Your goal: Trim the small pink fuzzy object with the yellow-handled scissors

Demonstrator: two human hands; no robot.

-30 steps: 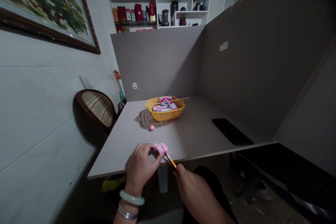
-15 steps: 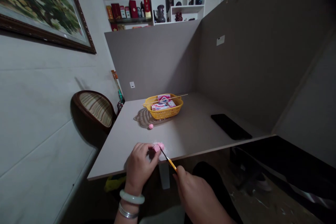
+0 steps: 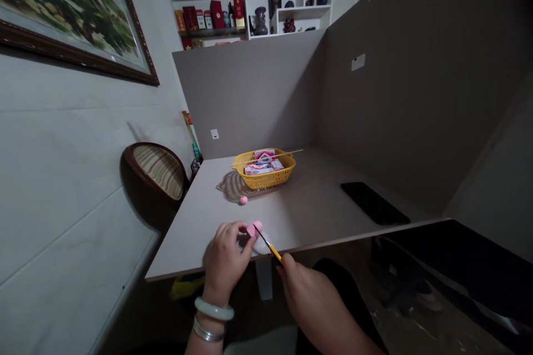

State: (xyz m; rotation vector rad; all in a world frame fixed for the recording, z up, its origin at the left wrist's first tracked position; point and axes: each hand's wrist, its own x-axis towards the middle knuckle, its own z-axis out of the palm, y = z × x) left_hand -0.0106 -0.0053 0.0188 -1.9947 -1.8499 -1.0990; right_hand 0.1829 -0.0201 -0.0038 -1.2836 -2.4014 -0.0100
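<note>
Where the pink clay lump sits: at the front of the surface, gripped between the fingers and thumb of one hand, with a white fluffy tuft just beside it. Whether it touches the surface cannot be told.

Left hand: fingers curled in and closed around the lump, back of the hand upward. A pale green jade bangle and silver bangles sit on the wrist.

Right hand: closed on the handle of a slim tool, held out toward the lump. Its fingers are mostly hidden from the head view.

Orange-handled tool: angled up from the right hand, its thin dark tip at the lump. The tip is too small to tell whether it is a fine brush or a point.

Farther along the surface: a small pink ball lies at the edge of a round woven mat, beside a yellow plastic basket holding printed packets, with a wooden skewer across it. A black phone lies to the right.

Around: a woven-seat chair, a framed painting and a white shelf with boxes and a vase.
</note>
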